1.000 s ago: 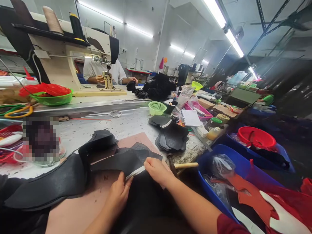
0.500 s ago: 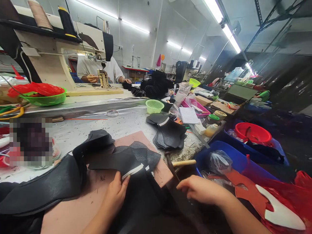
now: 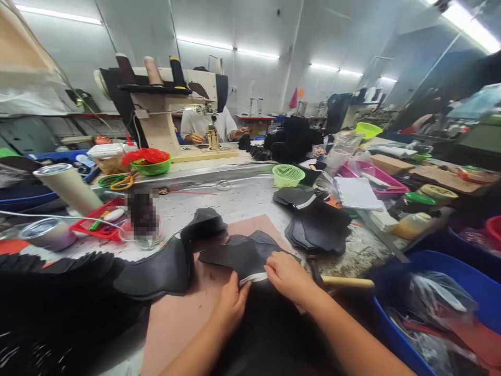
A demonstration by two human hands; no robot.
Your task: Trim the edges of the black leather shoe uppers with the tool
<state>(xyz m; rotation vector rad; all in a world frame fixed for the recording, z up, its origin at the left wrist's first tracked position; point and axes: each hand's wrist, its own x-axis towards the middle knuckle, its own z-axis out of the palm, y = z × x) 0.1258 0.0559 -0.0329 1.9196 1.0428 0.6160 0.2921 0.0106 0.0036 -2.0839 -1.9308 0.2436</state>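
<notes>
My left hand [image 3: 229, 303] pinches the near edge of a black leather piece [image 3: 227, 257], thumb and fingers at the left end of a white strip [image 3: 256, 277]. My right hand [image 3: 285, 277] is closed on the same piece at the strip's right end, fingers curled over the edge. Part of the piece lies hidden under that hand. Beneath it is a pinkish board [image 3: 172, 329]. On the left lies a stack of curved black leather pieces [image 3: 156, 271]. Farther right sits another stack of black pieces [image 3: 321, 227]. A hammer [image 3: 348, 282] with a wooden handle rests right of my right hand.
A sewing machine [image 3: 156, 122] stands behind the bench, with a co-worker [image 3: 198, 125] beyond it. Green basket [image 3: 287, 176], notebook [image 3: 358, 193] and jars [image 3: 413, 224] line the back right. A blue bin [image 3: 426, 261] is at right; a red tray [image 3: 94, 219] at left.
My right hand has come in from the right side, near the hammer, onto the leather piece by the white strip. My left hand keeps its hold. The view has turned left.
</notes>
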